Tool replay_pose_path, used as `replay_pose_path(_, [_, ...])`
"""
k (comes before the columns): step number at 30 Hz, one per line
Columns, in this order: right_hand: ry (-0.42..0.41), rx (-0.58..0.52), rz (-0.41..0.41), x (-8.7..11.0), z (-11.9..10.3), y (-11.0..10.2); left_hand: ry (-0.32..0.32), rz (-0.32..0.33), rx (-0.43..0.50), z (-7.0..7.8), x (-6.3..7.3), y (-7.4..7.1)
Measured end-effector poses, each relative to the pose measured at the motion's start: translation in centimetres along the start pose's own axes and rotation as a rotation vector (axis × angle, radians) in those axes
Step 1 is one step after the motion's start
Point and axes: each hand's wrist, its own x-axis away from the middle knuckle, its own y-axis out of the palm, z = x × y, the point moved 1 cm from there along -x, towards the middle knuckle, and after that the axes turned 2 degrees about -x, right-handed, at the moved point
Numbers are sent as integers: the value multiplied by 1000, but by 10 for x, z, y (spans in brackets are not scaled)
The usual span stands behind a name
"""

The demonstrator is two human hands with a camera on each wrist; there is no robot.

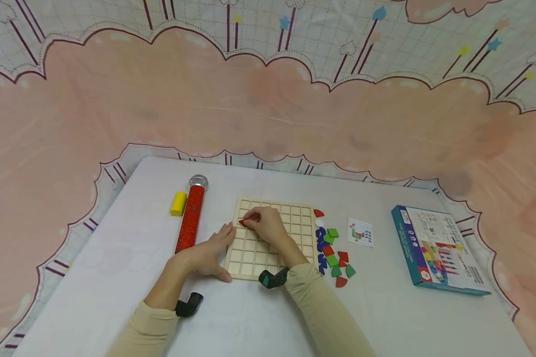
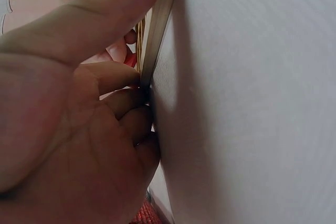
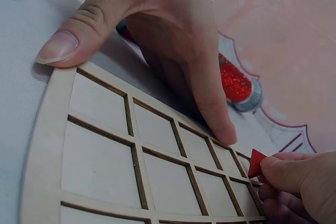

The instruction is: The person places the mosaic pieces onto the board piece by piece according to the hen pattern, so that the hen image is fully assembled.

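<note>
A wooden grid board (image 1: 250, 258) with square cells lies flat on the table, its cells bare where they show. My left hand (image 1: 207, 255) rests along the board's left side, thumb at the near corner and fingers spread up the edge. In the right wrist view the left thumb (image 3: 65, 48) and index finger touch the frame. Over the board's upper left cells, my right hand (image 1: 268, 228) pinches a small red pointed tile (image 3: 255, 163) between thumb and fingers. Part of the grid is hidden under the right hand and forearm.
Loose blue pieces (image 1: 321, 238), green pieces (image 1: 332, 232) and red pieces (image 1: 341, 282) lie along the board's right side. Farther right are a pattern card (image 1: 360, 232) and a game box (image 1: 442, 253). A red microphone (image 1: 191, 218) and yellow cylinder (image 1: 178, 204) lie left.
</note>
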Motion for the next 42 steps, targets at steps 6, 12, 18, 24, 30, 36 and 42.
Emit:
replay_pose_path(6, [5, 6, -2, -1, -1, 0, 0, 2, 1, -1, 0, -1])
replay_pose_path(12, [10, 9, -7, -2, 0, 2, 13, 3, 0, -1, -1, 0])
replay_pose_path(18, [-4, 13, -1, -2, 1, 2, 2, -1, 3, -1, -1, -1])
replay_pose_path(24, [-33, 36, 5, -1, 3, 4, 4, -6, 4, -1, -1, -1])
replay_pose_path(30, [-53, 70, 15, 1, 5, 5, 3, -5, 1, -3, -1, 0])
replay_pose_path(36, [-70, 91, 26, 3, 5, 7, -4, -2, 2, -3, 0, 0])
replay_pose_path(42, [-60, 109, 30, 5, 4, 7, -1, -3, -6, -2, -1, 0])
